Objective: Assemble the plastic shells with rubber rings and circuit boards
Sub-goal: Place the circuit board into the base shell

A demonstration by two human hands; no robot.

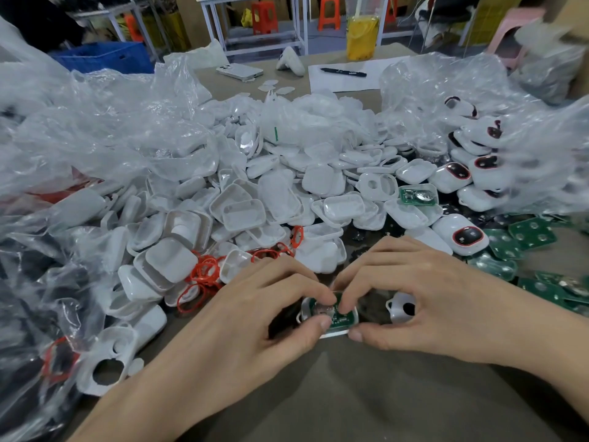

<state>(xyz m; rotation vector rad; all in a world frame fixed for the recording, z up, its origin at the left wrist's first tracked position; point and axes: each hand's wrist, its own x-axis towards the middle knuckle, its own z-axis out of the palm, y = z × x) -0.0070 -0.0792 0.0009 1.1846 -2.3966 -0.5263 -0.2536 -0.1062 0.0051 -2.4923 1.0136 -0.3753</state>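
Head view: a small white plastic shell [330,335] with rounded corners sits low at the near middle of the table [350,397], with a green circuit board [343,319] bearing a round silvery part lying inside it. The left hand [255,301] and right hand [414,298] meet over it, each pinching its edges between thumb and fingertips. Behind spreads a heap of empty white shells [255,202] — loose red rubber rings [204,275] at its left, more green boards [532,234] at its right.

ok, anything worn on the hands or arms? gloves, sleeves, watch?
Nothing worn. The left hand and right hand are bare: no gloves, rings or watch. No sleeves in view up to the frame edge. Visible nails are short and unpainted.
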